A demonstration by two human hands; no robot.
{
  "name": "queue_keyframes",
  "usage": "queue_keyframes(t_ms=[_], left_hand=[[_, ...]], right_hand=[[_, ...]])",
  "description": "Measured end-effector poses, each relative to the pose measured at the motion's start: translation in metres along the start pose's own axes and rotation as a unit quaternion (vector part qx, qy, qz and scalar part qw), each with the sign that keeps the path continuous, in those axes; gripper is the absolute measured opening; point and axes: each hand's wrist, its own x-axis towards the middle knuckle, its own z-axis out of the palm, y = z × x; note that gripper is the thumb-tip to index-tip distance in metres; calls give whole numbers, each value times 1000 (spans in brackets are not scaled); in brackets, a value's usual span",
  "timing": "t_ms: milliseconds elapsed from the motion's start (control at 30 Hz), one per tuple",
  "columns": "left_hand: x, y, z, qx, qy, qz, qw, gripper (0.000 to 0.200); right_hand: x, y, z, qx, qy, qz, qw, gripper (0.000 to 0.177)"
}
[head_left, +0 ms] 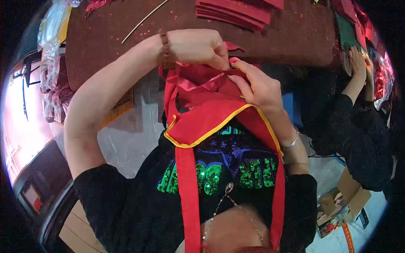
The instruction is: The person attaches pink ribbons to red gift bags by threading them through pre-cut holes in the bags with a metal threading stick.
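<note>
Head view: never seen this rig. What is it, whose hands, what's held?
No machine: one camera worn on a person's head looks down over their own chest, hence the black shirt at the bottom. Their left hand, with a brown bracelet, and right hand both pinch a red cloth with yellow trim. Ahead lies a brown table with stacked red sheets and a thin white rod. At right, another person's hands rest on the table.

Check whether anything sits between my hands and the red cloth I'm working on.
Nothing visible does: the left hand and the right hand both grip the red cloth directly, fingers on its gathered top edge.
</note>
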Motion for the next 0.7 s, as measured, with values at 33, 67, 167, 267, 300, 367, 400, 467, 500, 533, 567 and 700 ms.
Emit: queue_keyframes(t_ms=[33, 67, 167, 267, 300, 367, 400, 467, 500, 533, 567, 700], left_hand=[[0, -1, 1, 0, 1, -1, 1000, 26], [1, -4, 2, -24, 28, 39, 999, 26], [6, -13, 16, -26, 126, 81, 988, 25], [8, -12, 11, -41, 265, 49, 962, 25], [6, -8, 8, -79, 332, 16, 940, 25], [-2, -7, 4, -88, 306, -6, 948, 26], [-4, -11, 0, -122, 324, 24, 938, 24], [-11, -19, -17, -52, 356, 80, 930, 27], [-14, -28, -26, -96, 356, 66, 927, 27], [-18, -33, -31, -73, 334, 52, 938, 28], [-20, -36, -33, -50, 312, 40, 948, 28], [-15, -39, -19, 61, 282, 109, 951, 32]], right_hand=[[1, 1, 0, 3, 0, -5, 1000, 25], [3, 1, -2, 4, 1, -6, 1000, 25], [8, 6, -6, 158, -74, 96, 980, 23], [8, 16, 1, 202, -50, 51, 977, 20], [7, 13, -1, 213, -64, 73, 972, 19], [7, 11, -4, 226, -79, 94, 966, 19], [7, 11, -4, 221, -77, 100, 967, 19], [7, 12, -4, 220, -75, 103, 967, 19], [7, 12, -4, 230, -77, 110, 964, 19], [7, 12, -4, 239, -78, 117, 961, 19], [8, 11, -5, 240, -78, 116, 961, 19], [10, 10, -8, 255, -104, 158, 948, 17]])
